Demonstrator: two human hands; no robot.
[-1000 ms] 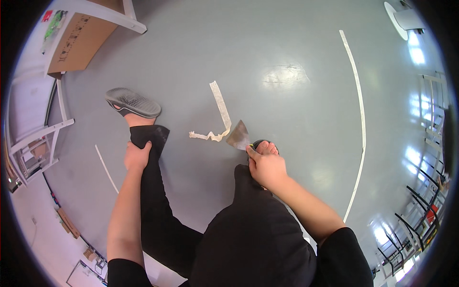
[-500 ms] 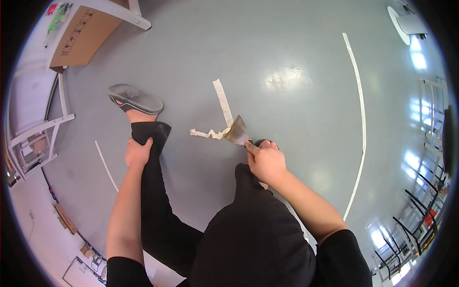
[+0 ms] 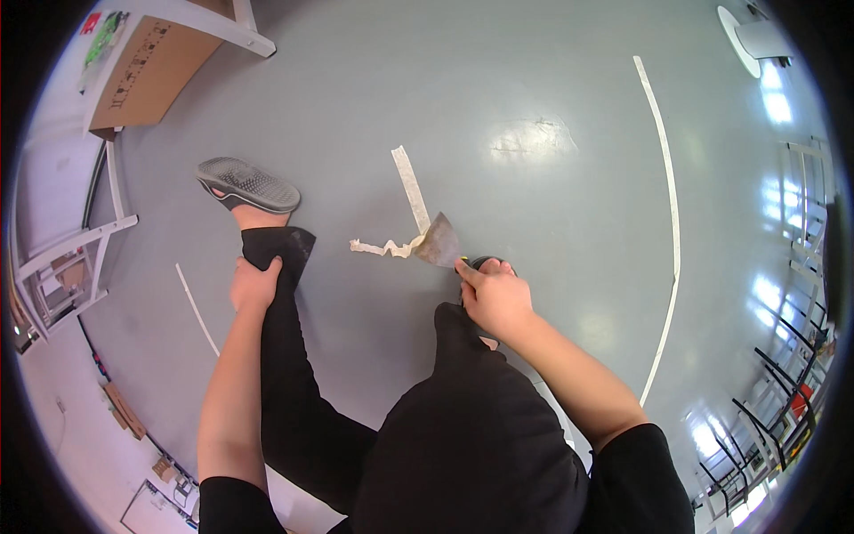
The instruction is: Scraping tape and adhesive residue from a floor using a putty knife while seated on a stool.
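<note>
My right hand (image 3: 496,299) is closed round the handle of a scraper (image 3: 439,242), index finger stretched along toward its wide metal blade. The blade's edge meets the lower end of a strip of masking tape (image 3: 410,190) on the floor. From that same spot a crumpled, peeled-up piece of tape (image 3: 381,247) trails left. Most of the scraper's handle is hidden by my hand. My left hand (image 3: 255,284) is wrapped round my lower left leg, on the black trouser leg (image 3: 283,294), with the thumb showing on top.
My left foot in a grey slipper (image 3: 249,184) stands left of the tape. A long tape line (image 3: 673,214) curves down the right, and a shorter tape line (image 3: 197,310) lies left. A cardboard box (image 3: 151,76) and white table legs (image 3: 80,240) are at the left; black-legged stools (image 3: 756,427) at lower right.
The whole view has shifted very slightly. Both hands keep their grips, and the scraper stays against the tape.
</note>
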